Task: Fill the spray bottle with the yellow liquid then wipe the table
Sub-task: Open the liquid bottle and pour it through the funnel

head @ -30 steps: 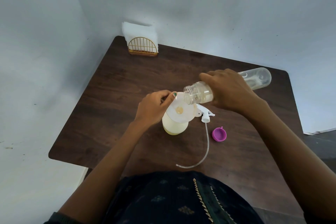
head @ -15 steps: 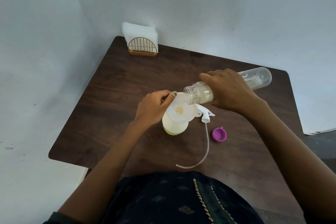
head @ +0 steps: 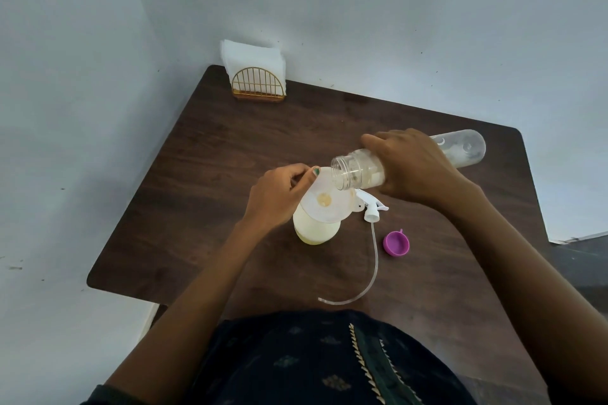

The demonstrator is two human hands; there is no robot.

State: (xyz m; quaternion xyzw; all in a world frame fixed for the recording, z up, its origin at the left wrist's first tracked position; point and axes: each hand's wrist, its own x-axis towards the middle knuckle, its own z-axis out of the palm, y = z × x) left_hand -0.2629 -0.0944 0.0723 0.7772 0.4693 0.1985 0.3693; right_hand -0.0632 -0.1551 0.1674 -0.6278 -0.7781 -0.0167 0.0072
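Pale walls meet in a corner behind the dark wooden table (head: 204, 148), at whose far edge a napkin holder (head: 258, 89) stands. Near the table's middle we see the spray bottle (head: 316, 228), upright, its body pale yellow and seemingly well filled, with a translucent funnel (head: 329, 204) seated in its neck. Our left hand (head: 276, 199) pinches the funnel's rim between thumb and fingertips, steadying it. Our right hand (head: 414, 168) is wrapped around the clear source bottle (head: 358, 171), held nearly horizontal with its mouth over the funnel. Compared with a second ago the source bottle sits marginally lower and closer to the funnel, and almost no liquid remains visible inside it; only a small yellow pool lies at the funnel's throat. We judge that pouring is nearly finished, so removing the funnel and refitting the spray head (head: 373, 207), which lies just beside the spray bottle with its dip tube (head: 371, 270) trailing toward us, comes next. A purple cap (head: 396, 243) rests nearby.
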